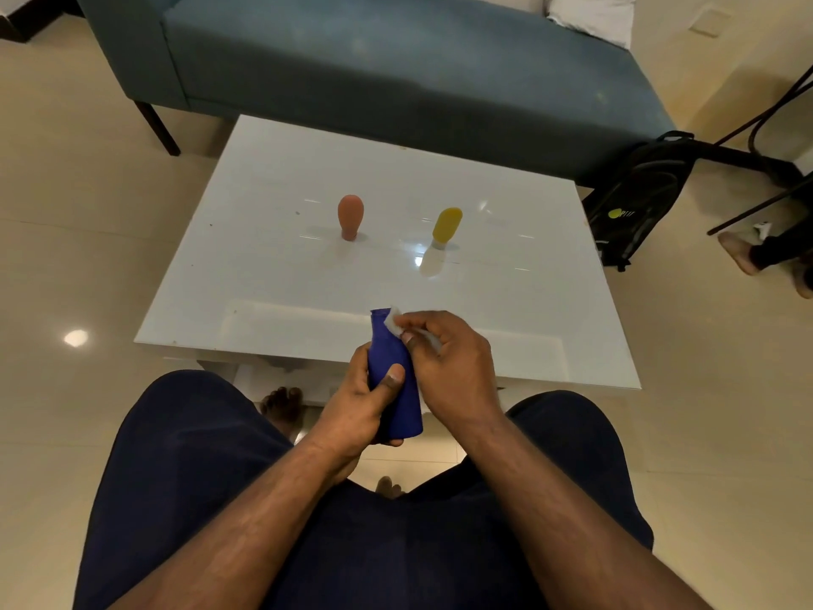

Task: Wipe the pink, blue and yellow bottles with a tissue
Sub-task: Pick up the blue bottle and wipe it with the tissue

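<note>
While I'm seated at the white table, my left hand is wrapped around the lower body of the blue bottle, thumb across its front, holding it upright in lower centre frame, just off the table's near edge and above my lap. My right hand pinches a small white tissue in its fingertips and presses it against the bottle's top rim on the right side. Most of the tissue is hidden under my fingers; a bit trails back under the palm.

On the table, mid frame: pink bottle to the left, yellow bottle to the right, both standing on their narrow ends, well apart from each other and from my hands. Nothing stands between them and me.

Around: teal sofa across the top of the frame behind the table, white cushion at top right. Black backpack on the floor right of the table, beside dark chair legs. Another person's bare foot at the right edge. My own foot shows under the table.
</note>
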The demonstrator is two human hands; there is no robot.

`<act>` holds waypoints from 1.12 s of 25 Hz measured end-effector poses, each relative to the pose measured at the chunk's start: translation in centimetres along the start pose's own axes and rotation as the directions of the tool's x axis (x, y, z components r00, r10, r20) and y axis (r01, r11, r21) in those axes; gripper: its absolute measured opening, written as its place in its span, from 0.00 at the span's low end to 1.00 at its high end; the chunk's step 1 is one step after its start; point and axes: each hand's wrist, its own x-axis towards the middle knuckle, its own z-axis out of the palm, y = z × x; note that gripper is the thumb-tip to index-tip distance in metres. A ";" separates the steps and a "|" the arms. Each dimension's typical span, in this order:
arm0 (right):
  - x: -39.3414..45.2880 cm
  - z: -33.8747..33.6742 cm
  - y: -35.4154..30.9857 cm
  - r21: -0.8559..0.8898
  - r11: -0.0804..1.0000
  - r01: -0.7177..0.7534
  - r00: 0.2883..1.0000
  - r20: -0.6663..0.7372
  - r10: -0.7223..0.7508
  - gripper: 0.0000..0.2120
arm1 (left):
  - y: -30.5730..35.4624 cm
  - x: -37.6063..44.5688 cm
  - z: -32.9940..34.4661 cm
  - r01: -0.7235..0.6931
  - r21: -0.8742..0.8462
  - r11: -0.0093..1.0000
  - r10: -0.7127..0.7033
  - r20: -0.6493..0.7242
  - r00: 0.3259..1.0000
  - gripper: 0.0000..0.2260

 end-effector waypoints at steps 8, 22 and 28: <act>0.6 -1.2 1.1 -0.061 0.998 -0.010 0.983 -0.184 -0.002 0.08 | -0.2 0.0 0.2 -0.187 0.291 0.938 0.191 0.016 0.981 0.35; -0.2 -0.5 1.7 -0.389 0.863 0.321 0.921 -0.085 -0.381 0.11 | -1.3 0.8 -0.3 -0.234 0.475 0.848 0.290 -0.045 0.956 0.37; -0.2 -0.5 1.8 -0.402 0.855 0.328 0.926 -0.042 -0.375 0.13 | -1.8 1.4 -0.2 -0.218 0.405 0.888 0.263 -0.059 0.963 0.33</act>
